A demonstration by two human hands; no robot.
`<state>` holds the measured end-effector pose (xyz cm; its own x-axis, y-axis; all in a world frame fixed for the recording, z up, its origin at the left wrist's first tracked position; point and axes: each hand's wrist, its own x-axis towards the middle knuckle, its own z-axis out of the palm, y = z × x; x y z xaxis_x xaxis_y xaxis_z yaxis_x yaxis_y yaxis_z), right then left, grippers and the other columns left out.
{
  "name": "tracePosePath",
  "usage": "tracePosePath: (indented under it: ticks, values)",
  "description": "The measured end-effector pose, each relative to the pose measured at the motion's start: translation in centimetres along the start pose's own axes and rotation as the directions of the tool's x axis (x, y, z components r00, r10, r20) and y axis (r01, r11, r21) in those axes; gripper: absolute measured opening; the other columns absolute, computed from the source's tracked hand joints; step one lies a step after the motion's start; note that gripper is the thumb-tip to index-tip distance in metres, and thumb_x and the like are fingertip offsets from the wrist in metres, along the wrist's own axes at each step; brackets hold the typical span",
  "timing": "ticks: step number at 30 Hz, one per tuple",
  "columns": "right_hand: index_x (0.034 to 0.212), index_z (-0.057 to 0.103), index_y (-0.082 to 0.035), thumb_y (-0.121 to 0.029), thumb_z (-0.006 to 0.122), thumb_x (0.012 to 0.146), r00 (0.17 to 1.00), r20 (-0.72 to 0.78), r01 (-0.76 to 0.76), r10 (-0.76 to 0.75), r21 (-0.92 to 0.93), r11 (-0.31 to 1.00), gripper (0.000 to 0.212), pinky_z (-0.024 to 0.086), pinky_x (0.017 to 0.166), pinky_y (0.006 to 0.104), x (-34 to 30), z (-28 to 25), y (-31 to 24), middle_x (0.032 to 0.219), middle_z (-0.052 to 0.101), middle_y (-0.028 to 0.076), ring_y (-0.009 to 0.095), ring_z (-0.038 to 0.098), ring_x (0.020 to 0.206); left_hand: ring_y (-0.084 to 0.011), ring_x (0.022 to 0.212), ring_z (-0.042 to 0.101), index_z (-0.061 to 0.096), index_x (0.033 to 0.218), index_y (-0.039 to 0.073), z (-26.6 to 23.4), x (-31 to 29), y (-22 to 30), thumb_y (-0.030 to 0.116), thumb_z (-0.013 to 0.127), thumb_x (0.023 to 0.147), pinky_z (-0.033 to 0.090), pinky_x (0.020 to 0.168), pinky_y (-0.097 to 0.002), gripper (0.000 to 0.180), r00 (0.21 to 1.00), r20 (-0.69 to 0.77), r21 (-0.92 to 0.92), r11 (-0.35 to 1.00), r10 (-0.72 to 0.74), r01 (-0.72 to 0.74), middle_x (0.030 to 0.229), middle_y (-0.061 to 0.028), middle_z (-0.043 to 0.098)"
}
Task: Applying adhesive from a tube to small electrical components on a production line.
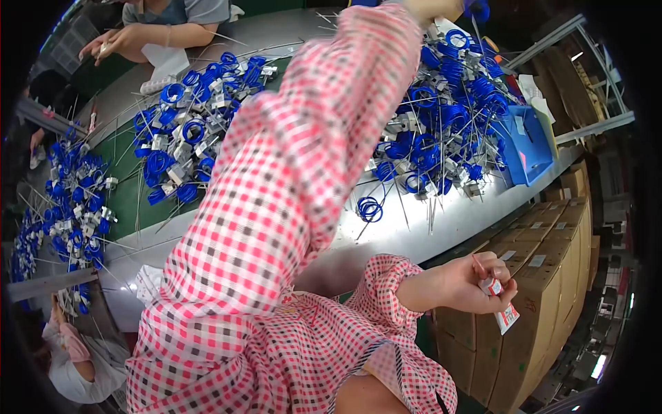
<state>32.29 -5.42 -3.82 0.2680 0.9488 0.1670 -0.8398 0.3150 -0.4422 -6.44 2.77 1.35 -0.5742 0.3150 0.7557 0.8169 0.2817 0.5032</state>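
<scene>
My left arm in a pink checked sleeve reaches far across the table. My left hand (436, 8) is blurred and cut off by the top edge, so its fingers do not show clearly. Right beside it is a blue coil (477, 10) with a thin metal rod; whether the hand grips it is unclear. Below lies a large heap of blue coiled tubes (441, 110) with pale blocks and thin metal rods. At the right, off the table's near edge, my right hand (476, 281) is closed around a small white-and-red squeeze tube (508, 317).
One loose coil (369, 209) lies on the metal table (358, 241). More heaps (200, 124) spread leftward on green matting. A blue bin (531, 148) stands at the right end. Cardboard boxes (538, 276) are stacked beside me. Other people's hands (114, 45) are at the far left.
</scene>
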Motion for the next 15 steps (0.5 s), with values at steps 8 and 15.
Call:
tracePosePath:
  ticks: [8, 15]
  values:
    - [0.071, 0.043, -0.006, -0.015, 0.052, 0.075, 0.993, 0.121, -0.011, 0.005, 0.049, 0.999, 0.014, 0.022, 0.040, 0.0221, -0.5, 0.2, -0.9, 0.057, 0.043, 0.003, 0.012, 0.027, 0.043, -0.0351, 0.080, 0.057, 0.061, 0.088, 0.002, -12.7, -4.2, 0.9, 0.031, 0.048, 0.077, 0.045, 0.072, -0.0386, 0.033, 0.681, 0.699, 0.102, 0.912, 0.218, -0.397, 0.082, -0.0200, 0.061]
    - [0.079, 0.045, -0.008, -0.020, 0.047, 0.080, 0.967, 0.189, -0.177, 0.172, 0.013, 0.984, 0.012, 0.017, 0.041, 0.0217, -4.6, 2.4, 0.6, 0.053, 0.041, 0.001, 0.009, 0.025, 0.039, -0.0158, 0.053, 0.049, 0.058, 0.080, 0.002, -31.7, -20.3, -4.7, 0.025, 0.048, 0.083, 0.041, 0.047, -0.0276, 0.025, 0.454, 0.887, 0.281, 0.882, -0.087, -0.378, 0.068, -0.0087, 0.050]
